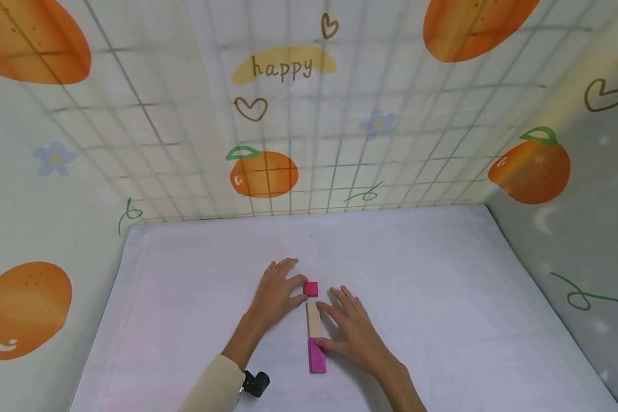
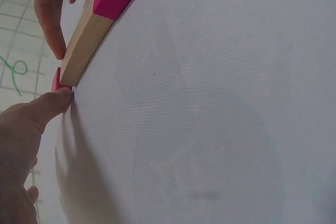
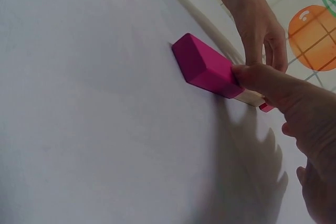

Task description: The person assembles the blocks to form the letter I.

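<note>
A small red block (image 1: 311,289) lies on the white tabletop, just beyond the far end of a plain wooden block (image 1: 314,319). My left hand (image 1: 275,292) pinches the red block at its left side, index finger at the far corner and thumb at the near one. In line with the wooden block, end to end, lies a magenta block (image 1: 317,357). To the right is my right hand (image 1: 356,332), fingers spread. Its thumb (image 3: 254,77) touches the magenta block by the joint, and the index fingertip is at the wooden block's far end.
White cloth (image 1: 417,257) covers the table. Behind it hangs a pale gridded curtain (image 1: 185,131) printed with oranges, and similar fabric stands at both sides. A black device (image 1: 256,383) is strapped at the left wrist, beside a cream sleeve (image 1: 216,384).
</note>
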{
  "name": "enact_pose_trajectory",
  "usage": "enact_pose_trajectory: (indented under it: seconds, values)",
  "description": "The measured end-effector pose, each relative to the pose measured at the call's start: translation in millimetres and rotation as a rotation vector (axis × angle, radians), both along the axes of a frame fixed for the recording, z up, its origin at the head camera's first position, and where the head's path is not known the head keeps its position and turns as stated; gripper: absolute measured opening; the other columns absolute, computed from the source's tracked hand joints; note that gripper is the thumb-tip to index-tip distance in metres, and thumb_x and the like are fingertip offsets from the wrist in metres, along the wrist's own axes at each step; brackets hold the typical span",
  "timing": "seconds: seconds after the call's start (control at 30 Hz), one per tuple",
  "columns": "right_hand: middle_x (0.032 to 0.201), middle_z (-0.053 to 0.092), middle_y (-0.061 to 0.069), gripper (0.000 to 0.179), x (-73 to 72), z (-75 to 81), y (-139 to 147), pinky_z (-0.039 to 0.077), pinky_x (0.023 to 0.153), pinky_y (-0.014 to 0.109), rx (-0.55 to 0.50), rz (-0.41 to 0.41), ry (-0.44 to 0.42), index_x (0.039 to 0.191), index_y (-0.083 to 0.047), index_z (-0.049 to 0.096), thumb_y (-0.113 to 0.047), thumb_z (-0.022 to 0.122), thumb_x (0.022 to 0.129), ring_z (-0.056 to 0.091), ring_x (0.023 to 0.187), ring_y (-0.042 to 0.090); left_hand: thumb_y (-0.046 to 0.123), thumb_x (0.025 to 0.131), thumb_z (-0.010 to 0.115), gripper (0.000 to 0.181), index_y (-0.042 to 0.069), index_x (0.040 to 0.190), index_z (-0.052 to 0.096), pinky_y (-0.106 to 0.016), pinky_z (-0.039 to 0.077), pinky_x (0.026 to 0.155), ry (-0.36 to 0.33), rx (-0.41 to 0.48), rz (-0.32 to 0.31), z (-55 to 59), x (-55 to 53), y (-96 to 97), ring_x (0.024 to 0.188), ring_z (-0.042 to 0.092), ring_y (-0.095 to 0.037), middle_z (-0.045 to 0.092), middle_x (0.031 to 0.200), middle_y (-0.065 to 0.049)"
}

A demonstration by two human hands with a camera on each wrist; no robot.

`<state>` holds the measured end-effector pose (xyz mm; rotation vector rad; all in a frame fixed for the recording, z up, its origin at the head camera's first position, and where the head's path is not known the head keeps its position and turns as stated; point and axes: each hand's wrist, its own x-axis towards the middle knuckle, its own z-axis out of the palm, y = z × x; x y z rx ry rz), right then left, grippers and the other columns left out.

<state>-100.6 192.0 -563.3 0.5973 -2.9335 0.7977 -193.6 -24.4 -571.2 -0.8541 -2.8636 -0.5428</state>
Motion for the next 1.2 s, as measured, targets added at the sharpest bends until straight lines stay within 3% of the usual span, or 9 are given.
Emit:
enact_pose_trajectory:
  seconds: [0.23,0.43,0.93,1.2]
  values:
    - [0.156,0.037,0.014,0.073,0.6,0.4,1.0,0.019,0.115,0.063,-0.008,-0.004,-0.024,0.142,-0.021,0.056,-0.054,0.077,0.080,0.018,0.149,0.036,0.039,0.088,0.075,0.034,0.025,0.119,0.070,-0.053,0.022,0.118,0.022,-0.012,0.004,0.1,0.1,1.0,0.142,0.036,-0.026,0.048,0.148,-0.008]
    - [0.156,0.037,0.014,0.074,0.9,1.1,1.3,0.018,0.116,0.062,-0.002,-0.007,-0.029,0.142,-0.021,0.056,-0.054,0.078,0.080,0.018,0.149,0.036,0.039,0.089,0.074,0.035,0.025,0.121,0.070,-0.052,0.019,0.119,-0.011,-0.023,0.009,1.3,0.5,1.9,0.143,0.034,-0.025,0.047,0.149,-0.007]
    - [0.156,0.036,0.016,0.074,2.4,0.9,0.5,0.017,0.116,0.063,-0.016,-0.009,-0.047,0.144,-0.021,0.055,-0.053,0.077,0.080,0.016,0.149,0.037,0.040,0.090,0.073,0.035,0.026,0.122,0.069,-0.051,0.020,0.119,-0.006,-0.024,0.014,-3.6,1.0,0.0,0.143,0.033,-0.025,0.046,0.150,-0.007]
    - [0.155,0.037,0.016,0.074,1.8,5.0,2.3,0.022,0.111,0.069,-0.088,-0.011,-0.050,0.144,-0.019,0.055,-0.049,0.079,0.080,0.017,0.148,0.040,0.043,0.090,0.072,0.049,0.028,0.135,0.062,-0.053,0.021,0.118,-0.004,-0.012,0.014,-3.3,2.4,-6.4,0.144,0.031,-0.025,0.042,0.152,-0.007]
